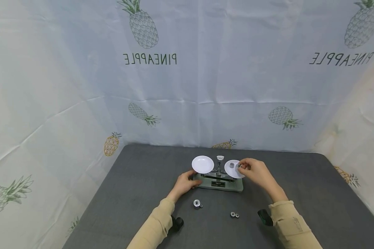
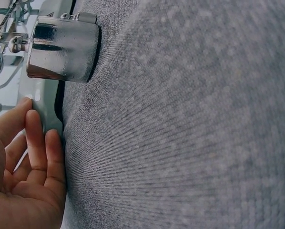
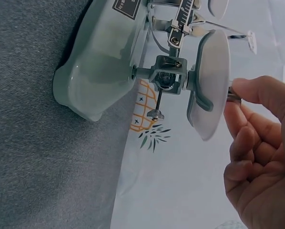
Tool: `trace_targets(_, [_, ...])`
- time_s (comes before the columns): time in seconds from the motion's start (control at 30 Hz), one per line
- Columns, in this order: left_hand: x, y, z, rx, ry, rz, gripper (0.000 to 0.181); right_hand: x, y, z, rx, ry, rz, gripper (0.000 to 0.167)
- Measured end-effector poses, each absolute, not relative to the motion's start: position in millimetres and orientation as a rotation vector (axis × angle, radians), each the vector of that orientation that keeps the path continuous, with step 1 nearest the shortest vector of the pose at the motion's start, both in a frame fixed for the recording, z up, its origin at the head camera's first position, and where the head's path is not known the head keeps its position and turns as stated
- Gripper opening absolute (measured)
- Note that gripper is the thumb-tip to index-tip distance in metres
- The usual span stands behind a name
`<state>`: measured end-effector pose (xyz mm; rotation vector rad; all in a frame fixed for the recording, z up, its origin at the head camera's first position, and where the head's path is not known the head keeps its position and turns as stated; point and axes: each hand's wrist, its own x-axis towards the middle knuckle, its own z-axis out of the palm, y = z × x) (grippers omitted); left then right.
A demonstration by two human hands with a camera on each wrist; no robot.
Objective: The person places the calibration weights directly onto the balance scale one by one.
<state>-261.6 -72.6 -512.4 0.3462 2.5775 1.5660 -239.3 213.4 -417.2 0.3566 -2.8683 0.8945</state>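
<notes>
Right, my right hand [image 1: 252, 168] has a small metal weight [image 3: 234, 95] in a pinch, thumb on one side and forefinger on the other, right at the upper face of the right pan [image 1: 228, 171]. Whether its base touches the pan, I can't tell. A second weight [image 1: 232, 165] stands on that same white pan, just beside my fingertips.

Over to the left: my left hand [image 1: 184, 184] grips the left end of the balance scale [image 1: 218, 183], thumb along the front of its green base, fingers bent about the end. Just above that hand sits the left pan [image 1: 203, 164], bare and white. The scale stands upright on the dark grey table [image 1: 143, 193], its black label facing me.

Nearer to me, a large weight [image 1: 196, 204] stands in front of the scale's left half, a tiny weight [image 1: 201, 206] close at its side. Off to the right, a pair of small weights [image 1: 232, 214] sits close together. Behind it all hangs a pale curtain [image 1: 187, 76], printed with pineapples and mirrored lettering.
</notes>
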Motion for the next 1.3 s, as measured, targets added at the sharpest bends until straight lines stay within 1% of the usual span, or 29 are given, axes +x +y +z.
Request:
trace_targets(0.3, [-262, -73, -511, 0.343, 2.6, 1.539, 0.046, -250, 213, -421, 0.306, -2.906, 0.876, 0.025])
trace_targets(0.97, [-262, -73, -513, 0.339, 2.568, 1.575, 0.047, -255, 214, -426, 0.332, -2.868, 0.888, 0.023])
trace_targets(1.3, [-261, -72, -510, 0.342, 2.579, 1.562, 0.047, -253, 216, -423, 0.331, -2.883, 0.887, 0.029])
